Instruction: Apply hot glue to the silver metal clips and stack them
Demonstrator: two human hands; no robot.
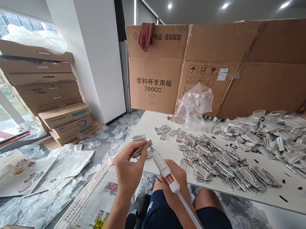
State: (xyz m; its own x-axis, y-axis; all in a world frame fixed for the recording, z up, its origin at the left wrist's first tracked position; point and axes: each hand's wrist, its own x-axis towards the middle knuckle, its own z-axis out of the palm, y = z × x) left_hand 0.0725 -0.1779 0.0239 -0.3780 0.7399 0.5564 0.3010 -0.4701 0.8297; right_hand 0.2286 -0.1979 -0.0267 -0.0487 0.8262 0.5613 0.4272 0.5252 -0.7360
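Observation:
My left hand [128, 164] is raised over the table's near edge, shut on a small silver metal piece [140, 149]. My right hand [175, 185] grips a white pen-style glue applicator [164, 170] with a red mark. A long pale stick [190, 213] runs from its rear end, and its tip points at the piece in my left hand. On the white table [152, 125] lies a spread of loose silver metal clips [226, 169]. Behind them is a large heap of plastic-wrapped metal pieces [276, 138]. A short row of smaller metal pieces [167, 132] sits at the far side of the spread.
Large flattened cardboard boxes [157, 71] stand behind the table, with a crumpled plastic bag [193, 106] against them. Black scraps dot the tabletop. To my left, a white slatted tray [84, 191] rests on newspaper, amid plastic sheeting, papers and stacked flat cartons [39, 77].

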